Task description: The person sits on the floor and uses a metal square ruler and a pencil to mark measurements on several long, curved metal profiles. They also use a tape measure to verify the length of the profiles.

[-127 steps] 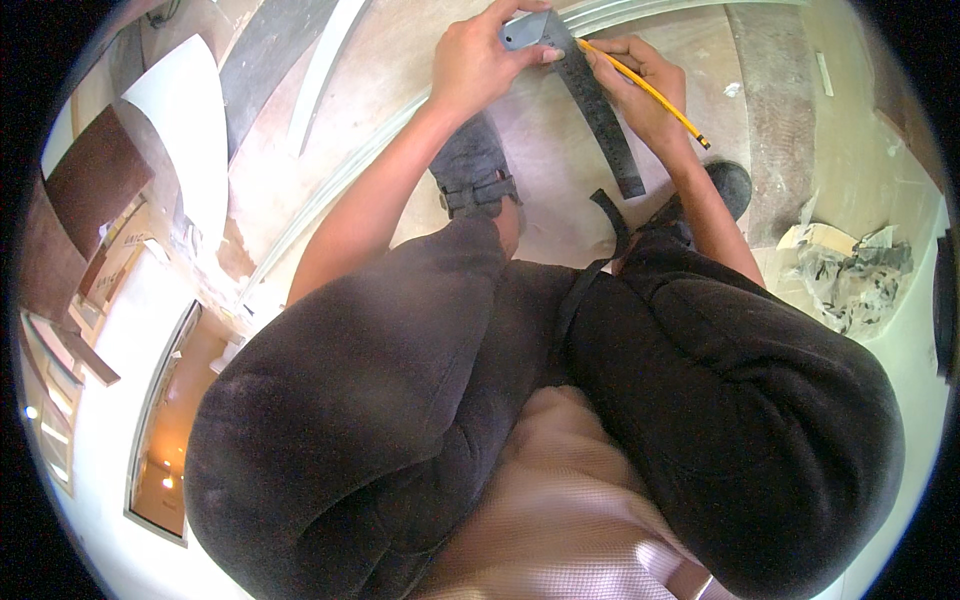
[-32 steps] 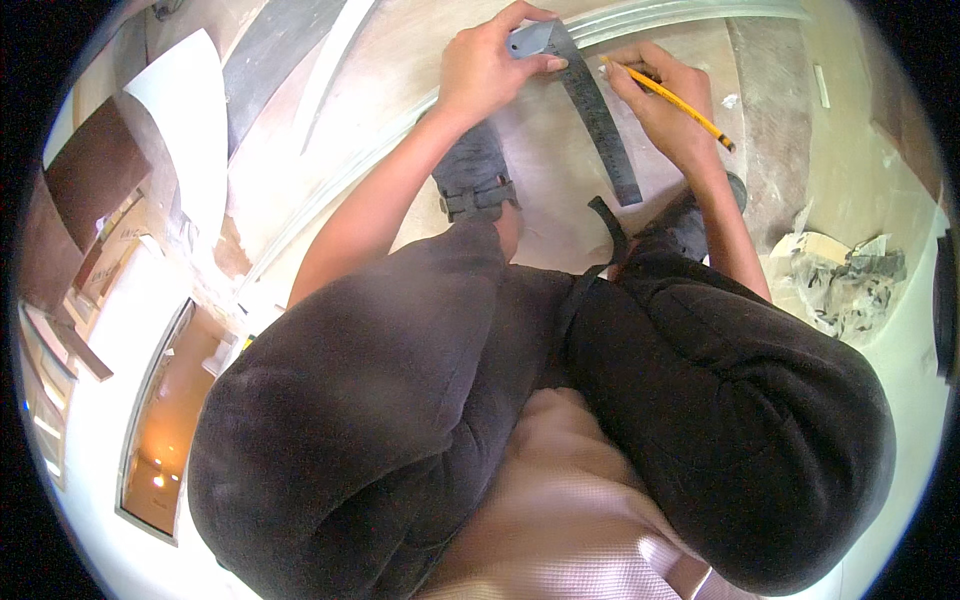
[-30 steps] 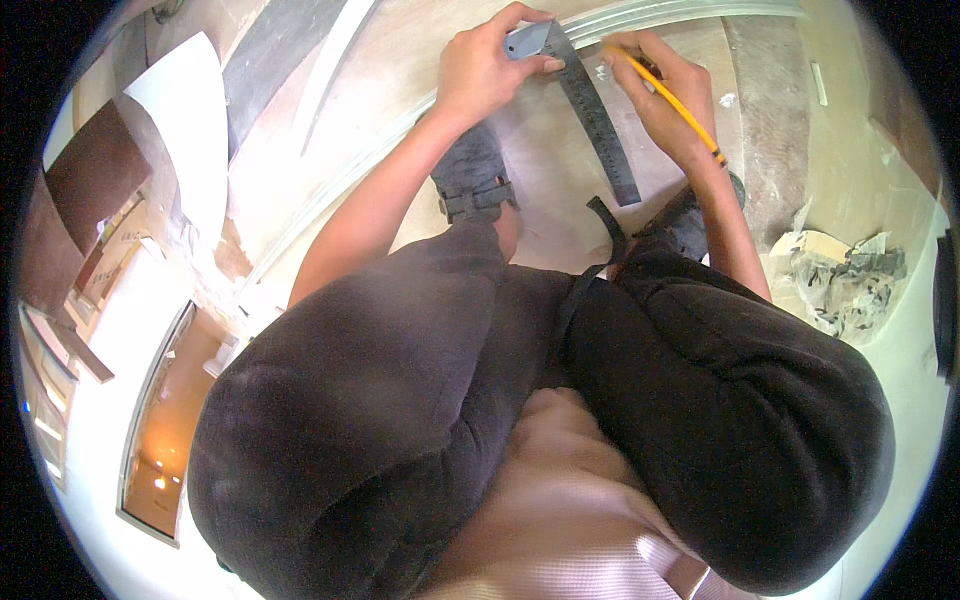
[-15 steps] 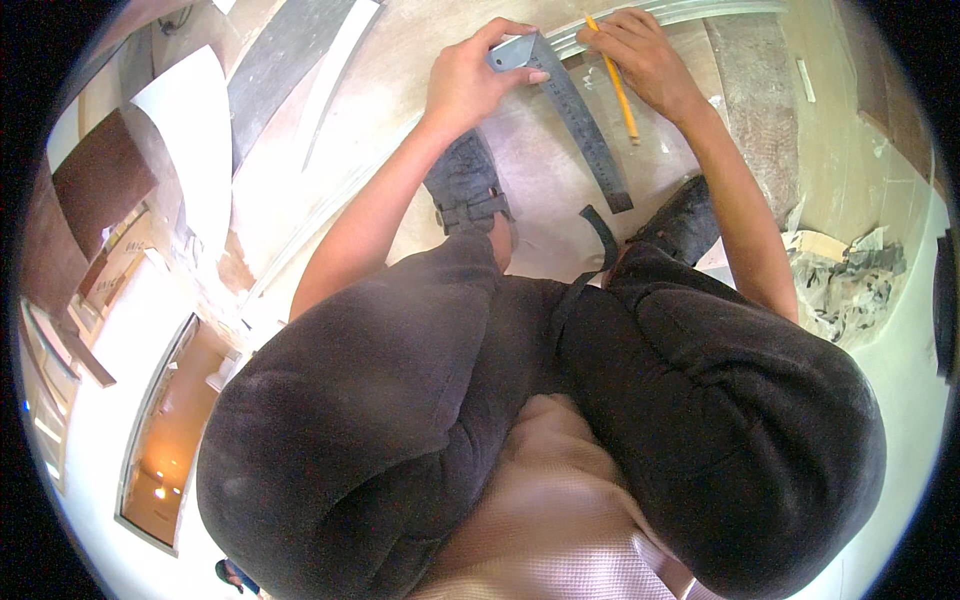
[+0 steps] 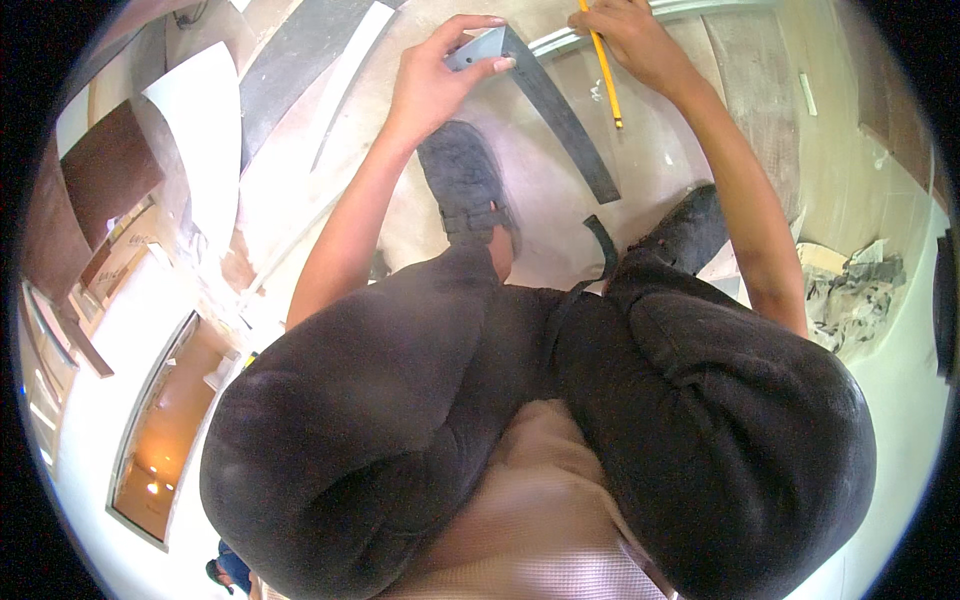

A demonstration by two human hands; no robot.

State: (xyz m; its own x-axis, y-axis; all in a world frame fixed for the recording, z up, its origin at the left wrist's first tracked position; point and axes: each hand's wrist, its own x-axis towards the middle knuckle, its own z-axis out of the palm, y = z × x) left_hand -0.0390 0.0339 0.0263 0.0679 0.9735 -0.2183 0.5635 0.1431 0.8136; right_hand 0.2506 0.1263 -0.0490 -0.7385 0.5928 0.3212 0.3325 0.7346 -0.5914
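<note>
A: Begin at the far left.

B: Brown board (image 5: 112, 155), white panel (image 5: 205, 140), grey board (image 5: 295, 75), white strip (image 5: 350, 85), in that order.

A: The left hand (image 5: 435, 80)?

B: Closed in a pinch on the grey stock of a square (image 5: 562, 110), thumb on the near side, fingers on the far side. The left shoe (image 5: 463, 178) is below it.

A: Position of the square?

B: Between the hands, its dark blade slanting down and right over the floor (image 5: 545, 225). A rail (image 5: 562, 42) shows right of the blade; contact cannot be determined.

A: And further right?

B: A yellow pencil (image 5: 604, 70), gripped by the closed fingers of the right hand (image 5: 635, 38). Its upper end reaches the view's edge. Next, the right shoe (image 5: 690, 228); lastly, a heap of scraps (image 5: 855, 300).
</note>
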